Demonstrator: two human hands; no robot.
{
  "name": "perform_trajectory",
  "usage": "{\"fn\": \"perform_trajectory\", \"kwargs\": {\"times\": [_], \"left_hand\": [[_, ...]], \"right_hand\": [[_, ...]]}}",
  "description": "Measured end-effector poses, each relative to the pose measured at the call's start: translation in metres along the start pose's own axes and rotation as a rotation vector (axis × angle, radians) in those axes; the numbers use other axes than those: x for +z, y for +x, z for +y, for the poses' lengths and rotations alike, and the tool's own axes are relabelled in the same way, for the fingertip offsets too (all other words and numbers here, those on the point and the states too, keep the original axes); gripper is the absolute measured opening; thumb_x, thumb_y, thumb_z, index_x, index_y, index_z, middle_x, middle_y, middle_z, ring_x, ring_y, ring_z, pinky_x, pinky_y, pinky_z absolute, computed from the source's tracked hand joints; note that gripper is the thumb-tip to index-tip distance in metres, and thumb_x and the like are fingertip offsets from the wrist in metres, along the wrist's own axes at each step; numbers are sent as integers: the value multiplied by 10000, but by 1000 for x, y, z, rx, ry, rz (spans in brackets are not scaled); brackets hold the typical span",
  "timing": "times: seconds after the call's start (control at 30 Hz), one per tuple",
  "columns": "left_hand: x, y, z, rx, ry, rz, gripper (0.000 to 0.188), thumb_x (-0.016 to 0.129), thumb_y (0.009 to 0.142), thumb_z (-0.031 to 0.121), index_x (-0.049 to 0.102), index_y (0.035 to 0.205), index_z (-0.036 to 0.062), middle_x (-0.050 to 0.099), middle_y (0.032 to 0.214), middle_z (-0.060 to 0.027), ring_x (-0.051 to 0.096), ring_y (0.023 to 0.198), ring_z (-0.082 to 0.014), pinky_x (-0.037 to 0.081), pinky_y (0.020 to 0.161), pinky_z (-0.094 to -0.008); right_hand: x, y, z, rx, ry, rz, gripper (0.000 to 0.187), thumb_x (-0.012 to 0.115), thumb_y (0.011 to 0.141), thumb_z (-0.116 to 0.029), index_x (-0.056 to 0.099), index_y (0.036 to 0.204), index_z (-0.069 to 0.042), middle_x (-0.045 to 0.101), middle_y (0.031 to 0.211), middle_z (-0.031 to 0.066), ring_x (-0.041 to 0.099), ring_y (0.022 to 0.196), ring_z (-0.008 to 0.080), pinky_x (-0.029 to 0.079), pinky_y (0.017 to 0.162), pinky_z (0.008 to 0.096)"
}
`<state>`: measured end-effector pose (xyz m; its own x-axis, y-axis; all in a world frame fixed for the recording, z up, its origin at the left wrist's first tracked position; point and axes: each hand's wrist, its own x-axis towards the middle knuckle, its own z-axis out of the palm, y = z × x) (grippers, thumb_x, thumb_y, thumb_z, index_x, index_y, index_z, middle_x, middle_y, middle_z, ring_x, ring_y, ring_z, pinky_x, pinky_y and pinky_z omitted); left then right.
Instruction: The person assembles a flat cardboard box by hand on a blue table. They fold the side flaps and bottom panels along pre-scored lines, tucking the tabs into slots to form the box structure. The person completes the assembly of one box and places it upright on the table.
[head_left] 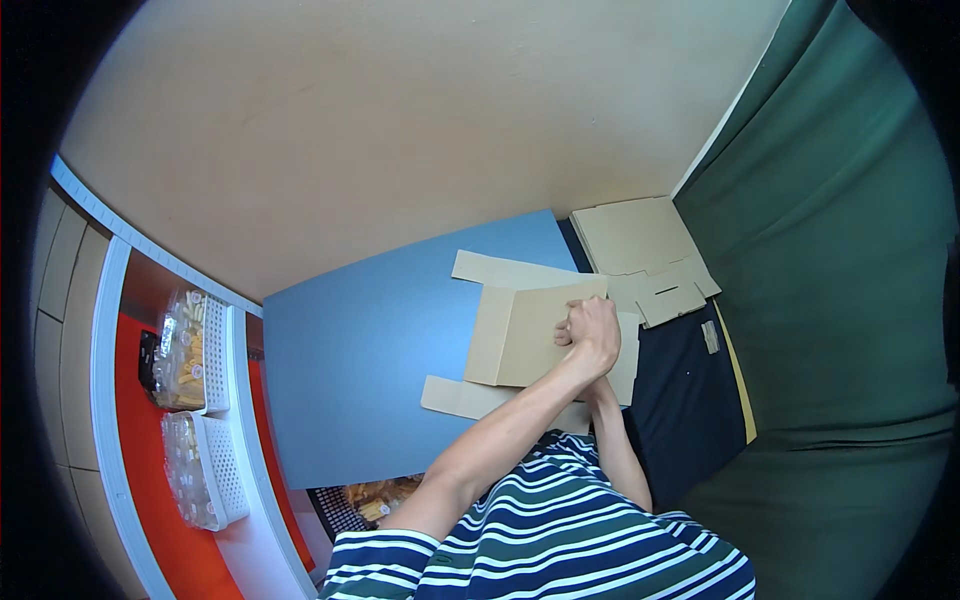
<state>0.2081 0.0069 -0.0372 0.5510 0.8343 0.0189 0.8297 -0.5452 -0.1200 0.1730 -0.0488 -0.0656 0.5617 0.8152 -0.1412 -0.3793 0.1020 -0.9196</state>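
A partly folded cardboard box (535, 330), plain brown with its flaps spread, lies at the right end of the blue tabletop. My left hand (595, 328) is at the box's right side, fingers curled in and closed on the cardboard. My left forearm crosses over my right wrist. Most of my right hand (598, 388) is hidden beneath my left; it stays close against the box's right side. Its grip cannot be made out. One long flap points left at the far side, another at the near side.
Flat cardboard blanks (640, 240) are stacked at the far right, on a black surface (680, 400). The blue tabletop (370, 350) extends left. White perforated baskets (215, 350) with clear tubs stand on the left shelf. A dark basket (335, 510) of packaged items sits below the table's near edge.
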Motion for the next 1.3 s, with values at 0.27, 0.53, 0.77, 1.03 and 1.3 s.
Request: {"fn": "perform_trajectory", "kwargs": {"times": [0.27,0.53,0.77,1.03,1.3], "left_hand": [[16,-4,27,47,1,-306,340,622,1004,176,801,1212,-24,744,1192,-383,726,1173,-529,585,975,-670],[47,-3,-8,614,-338,-406,368,683,992,209,795,1209,-67,774,1209,-309,758,1115,-520,640,899,-630],[-1,49,-112,517,-741,-838,534,889,761,84,755,1251,-82,781,1138,-312,810,1011,-374,666,837,-403],[30,21,-198,956,-680,-376,975,1031,572,260,678,1442,-2,754,1357,-196,782,1122,-344,603,991,-419],[62,1,-238,820,-445,-58,1375,738,657,922,298,1748,208,207,1815,-194,96,1680,-463,-32,1220,-847]], "right_hand": [[-9,-34,-64,283,642,156,684,310,1182,-484,429,1621,27,647,1467,254,626,1355,370,490,1179,481],[-35,-20,-26,245,305,129,574,392,1197,-351,399,1636,20,631,1476,279,661,1323,386,553,1141,482],[-60,-9,23,217,167,494,201,636,1092,-56,622,1277,22,724,1176,150,744,1026,248,639,930,391],[-70,1,41,228,96,566,239,685,1074,-72,688,1251,88,763,1125,166,752,999,234,640,894,359],[-52,36,61,51,-359,583,356,864,921,-98,790,1218,83,820,1052,169,762,934,209,604,872,340]]}}
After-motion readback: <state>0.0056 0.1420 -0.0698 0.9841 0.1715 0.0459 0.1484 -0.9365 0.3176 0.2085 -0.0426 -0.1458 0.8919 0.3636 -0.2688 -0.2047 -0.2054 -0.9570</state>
